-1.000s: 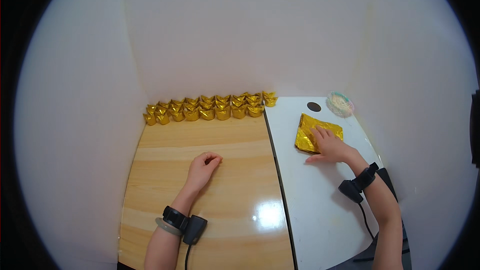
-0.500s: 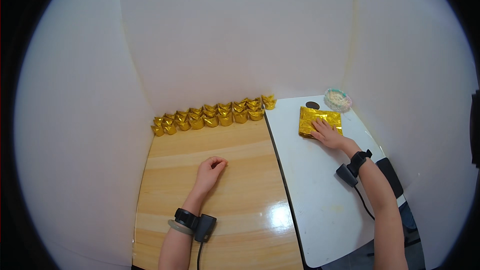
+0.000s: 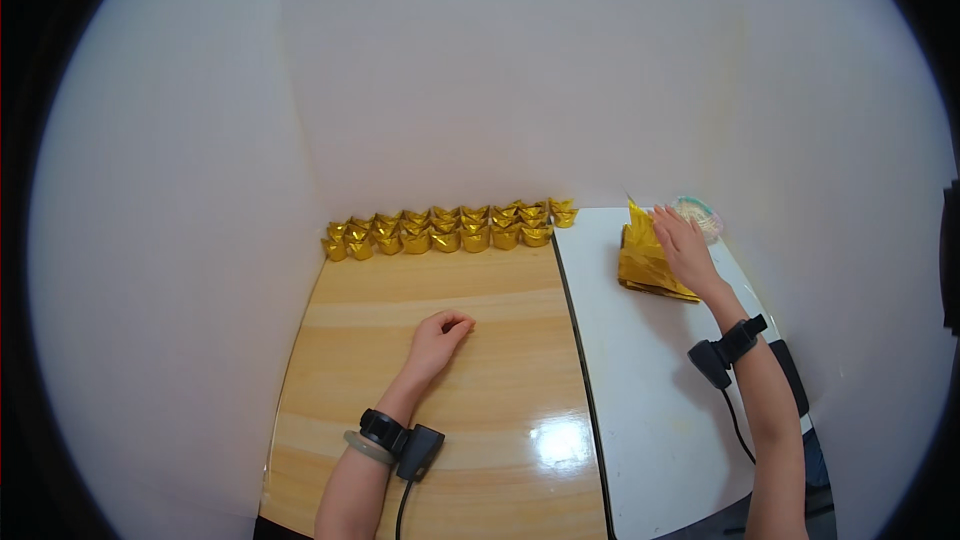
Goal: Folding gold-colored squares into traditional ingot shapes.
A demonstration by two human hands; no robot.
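Observation:
On the right, a stack of square gold foil paper sheets [image 3: 650, 272] lies on the white tabletop. My right hand [image 3: 686, 245] is over its far right part, fingers fairly straight and close together. One gold foil sheet [image 3: 637, 212] stands up from the stack at these fingertips, its corner pointing upward; the thumb is hidden behind the hand. My left hand [image 3: 440, 338] rests on the wooden board, fingers curled toward the thumb, with nothing visible in them. Rows of folded gold foil ingots [image 3: 445, 239] stand along the board's far edge.
A round pastel-rimmed woven basket [image 3: 712, 221] sits behind my right hand. One more foil ingot [image 3: 564, 216] stands at the far left corner of the white tabletop [image 3: 660, 420]. Pale walls close in the wooden board [image 3: 460, 440] and tabletop. Cabled black devices are strapped to both wrists.
My right hand has risen from lying flat on the stack, and a foil sheet now lifts up with it. The left hand keeps its curled pose. The whole view has shifted slightly.

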